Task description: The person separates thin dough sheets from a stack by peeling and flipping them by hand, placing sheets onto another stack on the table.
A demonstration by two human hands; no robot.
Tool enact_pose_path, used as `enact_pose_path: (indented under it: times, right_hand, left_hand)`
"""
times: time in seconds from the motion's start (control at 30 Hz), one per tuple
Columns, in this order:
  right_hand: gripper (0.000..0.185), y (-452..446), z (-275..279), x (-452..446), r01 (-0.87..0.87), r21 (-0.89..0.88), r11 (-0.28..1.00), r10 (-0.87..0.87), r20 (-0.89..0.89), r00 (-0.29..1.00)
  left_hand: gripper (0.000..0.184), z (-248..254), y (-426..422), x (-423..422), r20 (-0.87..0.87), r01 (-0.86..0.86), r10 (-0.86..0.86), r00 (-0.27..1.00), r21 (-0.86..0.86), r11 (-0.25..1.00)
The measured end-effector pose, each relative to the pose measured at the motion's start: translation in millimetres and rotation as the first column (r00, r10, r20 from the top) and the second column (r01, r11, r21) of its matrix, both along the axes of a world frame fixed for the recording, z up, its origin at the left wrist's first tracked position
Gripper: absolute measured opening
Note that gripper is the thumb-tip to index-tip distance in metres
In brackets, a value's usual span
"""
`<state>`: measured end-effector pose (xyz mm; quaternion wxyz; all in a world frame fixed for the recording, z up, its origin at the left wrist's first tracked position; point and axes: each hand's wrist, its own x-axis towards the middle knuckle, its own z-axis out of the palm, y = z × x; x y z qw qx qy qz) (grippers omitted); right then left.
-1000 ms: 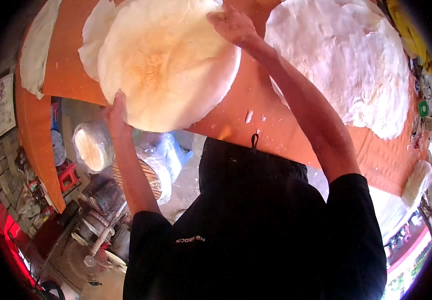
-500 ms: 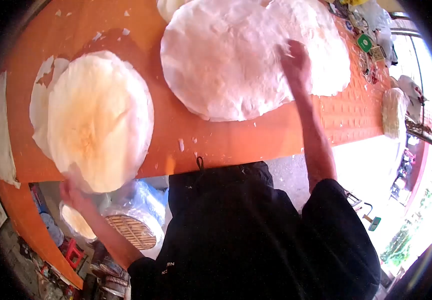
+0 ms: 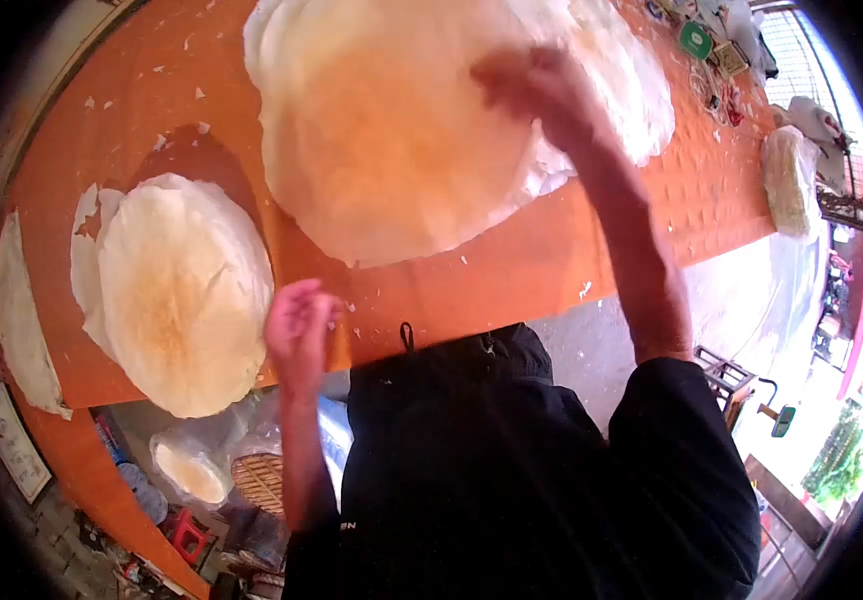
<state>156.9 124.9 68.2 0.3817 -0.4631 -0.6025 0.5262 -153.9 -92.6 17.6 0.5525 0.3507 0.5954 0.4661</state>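
Observation:
Several large, thin, round pale sheets lie on the orange table [image 3: 432, 295]. My right hand [image 3: 542, 90] is over the right part of the big sheet [image 3: 382, 130] at the top centre; motion blurs its fingers. My left hand [image 3: 302, 318] hovers at the table's front edge, fingers loosely curled with nothing visible in them, between the big sheet and an oval-looking sheet [image 3: 182, 290] on the left. That left sheet has a browned middle and overlaps another with a torn edge.
A folded pale strip [image 3: 24, 320] lies at the far left. Wrapped bundle [image 3: 792, 180], strings and small items sit at the table's right end. Below the front edge are a plastic-wrapped basket [image 3: 257, 480], a red stool [image 3: 187, 535] and a bagged round stack [image 3: 190, 472].
My left hand has left the left sheet and moved right. A browned sheet now covers much of the central pile. My right hand has shifted left and the view has turned.

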Motion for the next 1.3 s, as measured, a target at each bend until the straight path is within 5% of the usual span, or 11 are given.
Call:
enact_pose_path:
  times: [0.1,0.17,0.27,0.3,0.37,0.6,0.7,0.77,0.9,1.17,1.3]
  right_hand:
    - [0.025,14,55,28,0.218,0.024,0.976,-0.219,0.134,0.967]
    - [0.028,4,71,45,0.224,-0.071,0.972,-0.231,-0.101,0.968]
    - [0.028,10,19,112,0.336,-0.2,0.92,-0.318,0.119,0.941]
    - [0.027,5,-14,137,0.165,-0.03,0.986,-0.164,0.029,0.986]
    - [0.024,-1,-30,134,0.472,-0.37,0.8,-0.442,0.169,0.881]
    - [0.041,-13,-26,159,0.348,-0.3,0.888,-0.324,0.128,0.937]
    - [0.062,-20,-29,144,0.503,0.324,0.801,-0.566,0.681,0.464]
    - [0.058,-27,-31,117,0.448,0.318,0.836,-0.548,0.532,0.645]
    - [0.056,-46,-40,51,-0.155,0.276,0.949,-0.02,0.539,0.842]
    - [0.054,-52,-60,23,-0.073,-0.037,0.997,0.081,0.355,0.931]
    - [0.051,-52,-67,7,-0.085,0.306,0.948,-0.084,0.501,0.861]
  left_hand:
    - [0.026,-33,7,43,0.131,0.025,-0.001,0.991,-0.176,0.984]
    - [0.034,-49,24,64,0.75,0.158,0.083,0.656,-0.244,0.957]
    - [0.038,-20,63,109,0.888,0.065,0.159,0.431,-0.207,0.976]
    - [0.038,-27,73,119,0.885,0.062,0.165,0.435,-0.212,0.975]
    - [0.035,-46,90,136,0.867,0.005,0.154,0.475,-0.177,0.984]
    - [0.031,-66,106,153,0.776,0.017,0.098,0.623,-0.139,0.99]
    - [0.03,-52,112,161,0.788,-0.013,0.063,0.612,-0.069,0.998]
    - [0.028,-40,114,168,0.702,0.001,-0.013,0.712,0.017,1.0]
    - [0.025,-42,126,174,0.652,0.012,-0.022,0.758,0.02,1.0]
    - [0.011,-39,142,170,0.51,-0.124,0.227,0.83,-0.227,0.966]
    - [0.022,-60,142,177,0.595,-0.14,0.263,0.759,-0.246,0.959]
